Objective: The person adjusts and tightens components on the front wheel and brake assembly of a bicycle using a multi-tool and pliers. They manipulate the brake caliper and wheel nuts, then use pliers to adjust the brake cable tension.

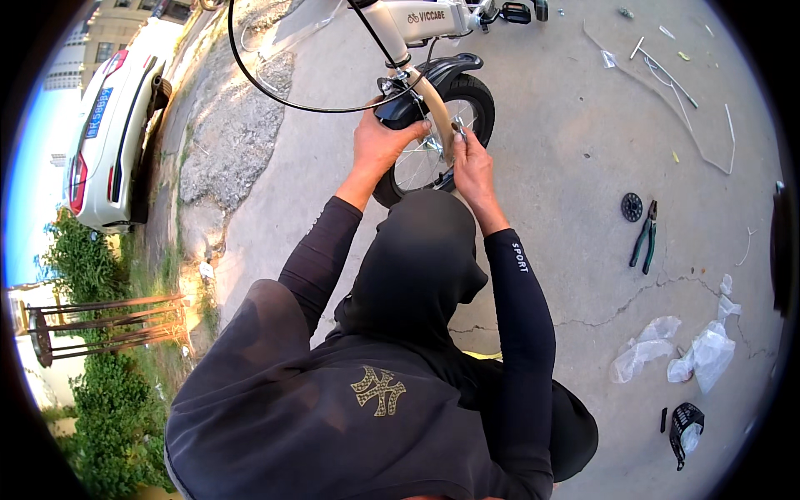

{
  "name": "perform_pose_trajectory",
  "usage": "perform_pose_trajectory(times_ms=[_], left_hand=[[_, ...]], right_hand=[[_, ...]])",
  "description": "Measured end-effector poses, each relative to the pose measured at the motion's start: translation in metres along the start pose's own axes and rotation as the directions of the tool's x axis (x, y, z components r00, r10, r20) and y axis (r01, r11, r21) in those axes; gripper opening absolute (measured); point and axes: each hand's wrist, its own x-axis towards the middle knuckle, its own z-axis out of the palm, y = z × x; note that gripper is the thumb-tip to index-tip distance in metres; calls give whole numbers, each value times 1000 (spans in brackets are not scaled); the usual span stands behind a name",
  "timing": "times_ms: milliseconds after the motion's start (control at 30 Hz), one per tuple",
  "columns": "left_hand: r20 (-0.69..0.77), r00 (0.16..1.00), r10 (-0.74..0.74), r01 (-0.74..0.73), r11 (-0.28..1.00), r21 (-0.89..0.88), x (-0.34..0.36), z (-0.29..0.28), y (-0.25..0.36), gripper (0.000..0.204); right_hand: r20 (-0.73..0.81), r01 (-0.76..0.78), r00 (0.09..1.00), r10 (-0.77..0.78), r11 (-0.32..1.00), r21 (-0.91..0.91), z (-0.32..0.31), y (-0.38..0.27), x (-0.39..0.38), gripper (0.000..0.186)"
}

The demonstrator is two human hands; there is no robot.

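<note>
A small bicycle with a light-coloured frame (pixel 414 18) stands ahead of me, its front wheel (pixel 481 107) between my hands. My left hand (pixel 379 143) grips the black front mudguard (pixel 401 111) from the left, thumb stretched toward the fork. On the other side, my right hand (pixel 474 164) has its fingers closed in a pinch at the tan fork leg (pixel 437 115). A small metal part (pixel 457 126) shows at those fingertips; its exact kind is too small to tell. Above my left hand a black cable (pixel 275 98) loops.
Right of me on the concrete lie green-handled pliers (pixel 644 237), a black toothed disc (pixel 632 207), a T-shaped metal tool (pixel 667 73), clear plastic bags (pixel 711 354) and a black basket-like part (pixel 685 433). A white car (pixel 117 137) and a rusty metal stand (pixel 104 329) are at left.
</note>
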Motion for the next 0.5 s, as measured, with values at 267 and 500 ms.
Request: perform_pose_trajectory(times_ms=[267, 500], left_hand=[[-76, 992, 100, -97, 994, 43, -7, 0, 2, 63], [-85, 991, 99, -96, 995, 36, -6, -1, 6, 56]], right_hand=[[15, 166, 985, -171, 928, -333, -35, -49, 17, 26], [314, 371, 917, -247, 817, -441, -68, -103, 28, 14]])
